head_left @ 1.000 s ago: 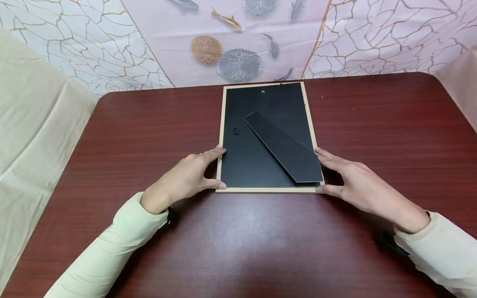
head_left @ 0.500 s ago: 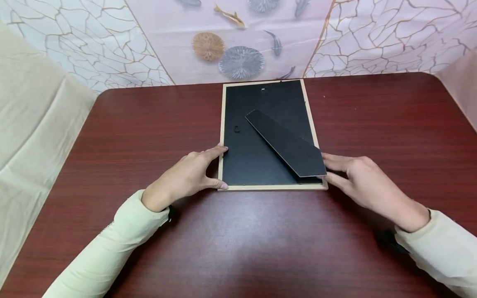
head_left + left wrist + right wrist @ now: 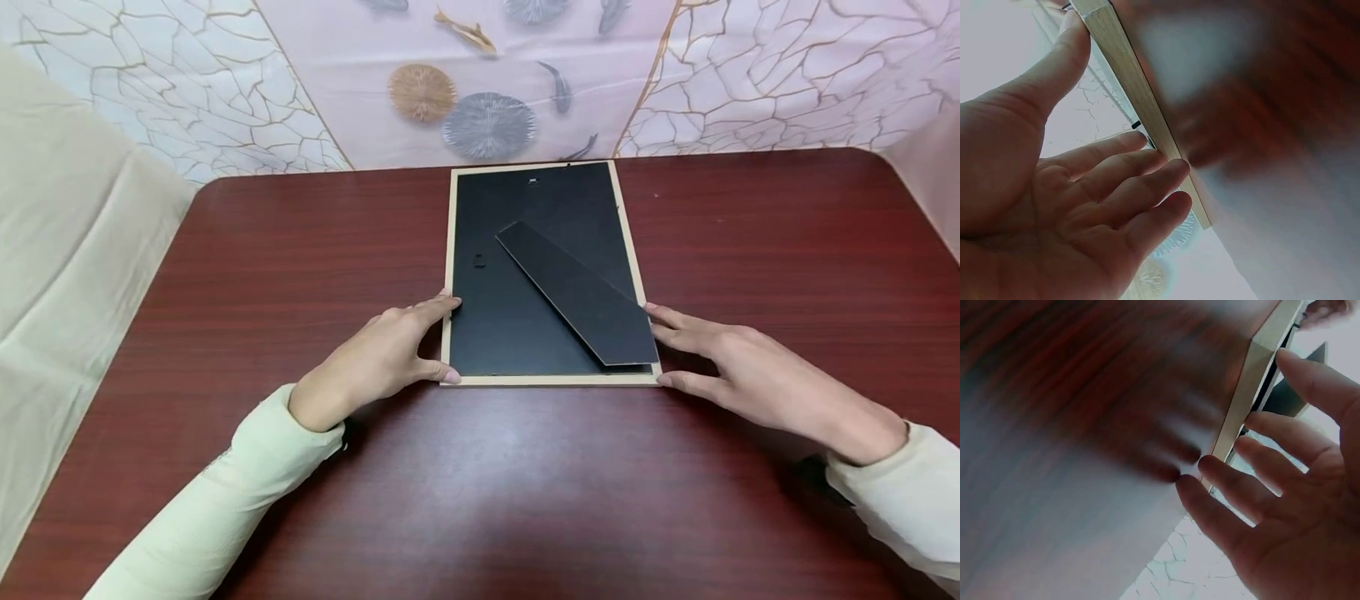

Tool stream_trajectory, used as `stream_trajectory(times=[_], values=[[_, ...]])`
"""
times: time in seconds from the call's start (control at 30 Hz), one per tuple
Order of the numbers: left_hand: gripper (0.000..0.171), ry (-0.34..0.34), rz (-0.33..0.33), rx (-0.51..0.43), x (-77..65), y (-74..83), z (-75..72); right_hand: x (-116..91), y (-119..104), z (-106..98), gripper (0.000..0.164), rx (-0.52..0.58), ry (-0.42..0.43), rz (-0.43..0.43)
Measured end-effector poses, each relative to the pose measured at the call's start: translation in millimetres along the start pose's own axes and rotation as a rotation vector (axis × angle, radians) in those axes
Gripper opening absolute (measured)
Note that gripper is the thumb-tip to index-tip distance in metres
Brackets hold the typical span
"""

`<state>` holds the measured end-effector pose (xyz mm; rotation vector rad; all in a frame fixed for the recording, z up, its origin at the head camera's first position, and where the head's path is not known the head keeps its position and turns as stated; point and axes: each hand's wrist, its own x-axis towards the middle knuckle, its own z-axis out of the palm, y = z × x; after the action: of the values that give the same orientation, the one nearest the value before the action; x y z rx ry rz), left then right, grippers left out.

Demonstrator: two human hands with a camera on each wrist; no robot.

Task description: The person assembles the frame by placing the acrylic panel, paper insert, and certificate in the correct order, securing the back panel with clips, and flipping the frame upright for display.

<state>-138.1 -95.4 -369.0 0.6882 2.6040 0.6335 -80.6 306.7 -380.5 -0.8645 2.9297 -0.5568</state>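
Note:
A picture frame (image 3: 517, 333) with a pale wood border lies face down on the table, its black backing upward. The black easel stand (image 3: 577, 296) slants across the backing, its wide end at the lower right corner. My left hand (image 3: 378, 354) rests at the frame's lower left, thumb on the corner and fingertips on the side edge. At the lower right, my right hand (image 3: 750, 375) has its thumb by the corner and its fingertips along the side edge. In both wrist views the fingers are nearly straight against the wooden border (image 3: 1138, 87).
The dark red wooden table (image 3: 525, 483) extends around the frame. Behind it hangs a patterned cloth (image 3: 495, 75), and pale cloth (image 3: 67, 275) drapes at the left. A small metal hanger (image 3: 479, 261) sits on the backing.
The stand's wide end rose slightly with the right fingers beneath it, then came down again. The right hand has shifted back to the frame's right edge. The left hand stays in place.

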Motion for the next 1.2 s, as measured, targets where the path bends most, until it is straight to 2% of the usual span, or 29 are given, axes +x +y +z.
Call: stream_trajectory(times=[0.1,0.33,0.43,0.53,0.67,0.87,1.03,1.2], values=[[0.096,0.010,-0.001,0.001,-1.0,0.0,0.1,-2,3,1,0.065,-0.018,0.014,-0.041],[0.096,0.018,-0.004,0.020,-1.9,1.0,0.1,-9,4,-2,0.054,-0.136,0.018,-0.101],[0.096,0.007,-0.010,0.024,-2.3,1.5,-0.4,-9,5,-2,0.053,-0.163,0.012,-0.087],[0.097,0.000,-0.012,0.030,-2.3,1.6,-0.8,-7,6,-2,0.057,-0.174,-0.009,-0.034],[0.096,-0.005,-0.018,0.033,-1.7,0.9,-0.2,-2,5,-1,0.065,-0.161,-0.052,0.015],[0.096,-0.006,-0.018,0.034,-0.7,1.0,-0.3,4,1,-6,0.072,-0.071,-0.136,0.090],[0.097,0.000,-0.008,0.026,0.3,1.2,-2.0,11,-1,-6,0.071,-0.014,-0.122,0.134],[0.099,-0.008,-0.028,0.014,-0.3,0.4,-0.6,18,0,-1,0.072,0.013,-0.111,0.130]])
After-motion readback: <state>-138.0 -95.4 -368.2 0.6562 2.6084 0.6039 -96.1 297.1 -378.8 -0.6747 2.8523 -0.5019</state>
